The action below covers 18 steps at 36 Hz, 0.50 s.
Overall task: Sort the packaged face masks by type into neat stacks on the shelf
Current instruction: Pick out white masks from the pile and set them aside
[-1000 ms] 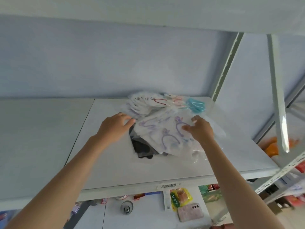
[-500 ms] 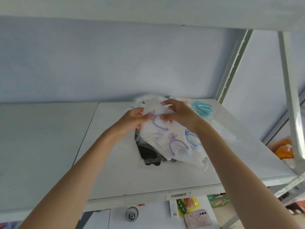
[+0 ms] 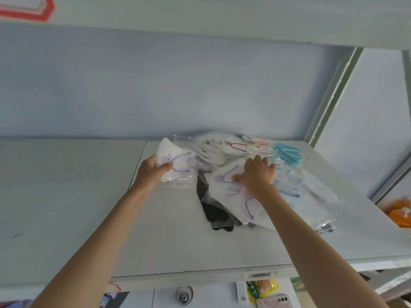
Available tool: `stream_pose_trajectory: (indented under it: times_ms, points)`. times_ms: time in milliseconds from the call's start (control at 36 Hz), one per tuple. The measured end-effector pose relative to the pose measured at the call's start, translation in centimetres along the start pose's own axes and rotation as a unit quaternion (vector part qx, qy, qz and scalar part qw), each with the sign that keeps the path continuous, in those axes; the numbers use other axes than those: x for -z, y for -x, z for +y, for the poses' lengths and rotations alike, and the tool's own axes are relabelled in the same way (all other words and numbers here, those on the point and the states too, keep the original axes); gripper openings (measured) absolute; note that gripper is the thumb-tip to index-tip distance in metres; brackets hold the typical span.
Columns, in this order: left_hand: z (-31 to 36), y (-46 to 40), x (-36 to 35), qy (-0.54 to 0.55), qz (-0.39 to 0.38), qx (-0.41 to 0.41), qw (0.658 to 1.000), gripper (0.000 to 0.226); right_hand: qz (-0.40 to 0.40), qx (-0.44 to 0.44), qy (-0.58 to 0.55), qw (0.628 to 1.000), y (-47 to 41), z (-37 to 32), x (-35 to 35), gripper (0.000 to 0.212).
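Observation:
A loose pile of packaged face masks lies on the white shelf [image 3: 173, 236]. My left hand [image 3: 153, 170] grips one clear-wrapped white mask with purple ear loops [image 3: 178, 163], held just left of the pile. My right hand [image 3: 255, 174] presses down on another white mask with purple loops [image 3: 233, 196] on top of the pile, thumb pinching its edge. Under it lie black masks [image 3: 216, 215]. White masks with red loops [image 3: 224, 145] sit at the back, a teal mask [image 3: 288, 152] at the back right, and white masks with blue loops [image 3: 295, 192] to the right.
A slanted metal upright [image 3: 331, 96] stands at the shelf's back right corner. The shelf above [image 3: 200, 14] hangs low overhead. A barcode label [image 3: 259, 275] marks the front edge. Below it lie a snack packet [image 3: 262, 290] and a pink phone case [image 3: 274, 302].
Both hands were together on one purple-loop mask above the pile. My left hand has carried that mask off to the left; my right hand has dropped back onto the pile.

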<state>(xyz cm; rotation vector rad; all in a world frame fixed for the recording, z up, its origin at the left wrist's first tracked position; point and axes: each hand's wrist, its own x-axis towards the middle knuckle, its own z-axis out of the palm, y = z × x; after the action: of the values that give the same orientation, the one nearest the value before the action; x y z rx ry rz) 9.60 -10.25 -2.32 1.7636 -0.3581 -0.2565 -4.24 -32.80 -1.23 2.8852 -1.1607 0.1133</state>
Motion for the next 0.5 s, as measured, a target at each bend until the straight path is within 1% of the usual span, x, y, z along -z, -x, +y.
stream_pose_trajectory:
  times_ms: [83,167,222,306,389,444,500]
  points:
    - [-0.7,-0.6,0.2,0.001,0.012,0.021,1.0,0.047,0.033,-0.013,-0.12,0.992,-0.3,0.8,0.4,0.047]
    - [-1.0,-0.8,-0.1,0.012,0.007,0.034,0.999,0.056,0.094,-0.039,-0.24,0.966,-0.2,1.9,1.0,0.032]
    - [-0.8,-0.7,-0.5,0.021,0.003,0.041,0.999,0.053,0.116,-0.057,-0.325,0.937,0.0,2.5,1.5,0.028]
    - [-0.7,-0.5,-1.2,0.029,0.0,0.054,0.998,0.041,0.135,-0.073,-0.423,0.893,0.2,3.3,2.0,0.025]
    - [-0.1,0.0,-2.1,0.041,-0.006,0.063,0.997,0.038,0.165,-0.082,-0.516,0.836,0.5,4.1,2.4,0.028]
    - [0.4,0.4,-2.8,0.053,-0.019,0.067,0.996,0.027,0.156,-0.071,-0.606,0.777,0.9,4.4,2.7,0.028]
    - [0.7,0.7,-3.7,0.072,-0.035,0.069,0.994,0.01,0.125,-0.062,-0.685,0.715,1.3,4.1,2.8,0.031]
